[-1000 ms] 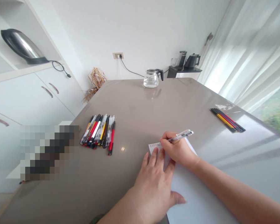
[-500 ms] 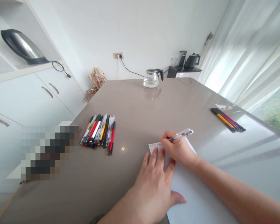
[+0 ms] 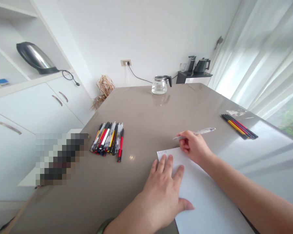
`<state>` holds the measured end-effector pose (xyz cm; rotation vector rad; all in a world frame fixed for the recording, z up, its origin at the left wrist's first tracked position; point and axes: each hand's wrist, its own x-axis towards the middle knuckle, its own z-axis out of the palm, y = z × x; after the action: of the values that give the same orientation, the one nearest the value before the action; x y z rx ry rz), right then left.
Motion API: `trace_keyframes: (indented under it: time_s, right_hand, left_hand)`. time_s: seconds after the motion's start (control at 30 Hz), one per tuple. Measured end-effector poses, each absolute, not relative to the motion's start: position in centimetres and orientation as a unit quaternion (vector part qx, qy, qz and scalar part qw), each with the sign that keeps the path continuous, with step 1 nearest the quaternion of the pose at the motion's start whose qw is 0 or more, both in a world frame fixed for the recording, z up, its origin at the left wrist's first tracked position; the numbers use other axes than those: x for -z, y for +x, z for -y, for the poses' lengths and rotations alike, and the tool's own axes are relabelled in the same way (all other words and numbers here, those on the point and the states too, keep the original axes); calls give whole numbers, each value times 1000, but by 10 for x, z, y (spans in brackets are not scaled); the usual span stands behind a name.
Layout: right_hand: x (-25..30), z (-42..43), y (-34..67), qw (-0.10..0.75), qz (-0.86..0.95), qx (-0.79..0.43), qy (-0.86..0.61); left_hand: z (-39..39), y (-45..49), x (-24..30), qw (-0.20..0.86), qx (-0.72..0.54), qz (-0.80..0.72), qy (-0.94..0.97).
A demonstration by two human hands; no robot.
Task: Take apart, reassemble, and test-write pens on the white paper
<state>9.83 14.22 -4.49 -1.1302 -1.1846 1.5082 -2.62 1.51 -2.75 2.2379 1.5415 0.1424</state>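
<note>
A white sheet of paper (image 3: 205, 198) lies on the table in front of me, with small coloured marks along its upper left corner. My left hand (image 3: 162, 188) rests flat on the paper's left side, fingers spread. Over the far edge of the sheet, my right hand (image 3: 195, 146) grips a clear pen (image 3: 205, 130), whose tip points left and is raised off the paper. Left of my hands is a row of several pens (image 3: 107, 138) in black, red, white, yellow and clear. At the right lies a smaller group of pens (image 3: 239, 126).
A glass pot (image 3: 159, 86) of clear liquid stands near the table's far edge. Behind it, a black kettle (image 3: 202, 66) sits on a side stand. A steel kettle (image 3: 36, 58) is on the left shelf, above cabinets. A blurred-out patch (image 3: 61, 159) covers something at the table's left edge.
My right hand has lifted the pen from the paper's top corner and moved it up and to the right. My left hand stays on the sheet. The view has shifted slightly.
</note>
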Motion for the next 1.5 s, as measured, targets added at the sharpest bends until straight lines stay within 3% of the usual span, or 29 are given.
trace_keyframes:
  time_s: [0.1,0.27,0.9,1.13,1.5]
  right_hand:
    - [39,-163,122,513,327,-693,-388]
    - [30,-174,150,567,267,-708,-324]
    - [19,-158,145,537,320,-722,-296]
    - [-3,-143,147,484,408,-745,-212]
    - [-14,-144,160,556,448,-666,-216]
  left_hand:
    - [-13,-26,27,204,-49,-552,807]
    - [-10,-25,24,190,-38,-551,812]
    - [-5,-21,16,183,-21,-552,813]
    - [-6,-21,15,178,-17,-553,813]
    - [-5,-19,12,184,-12,-555,811]
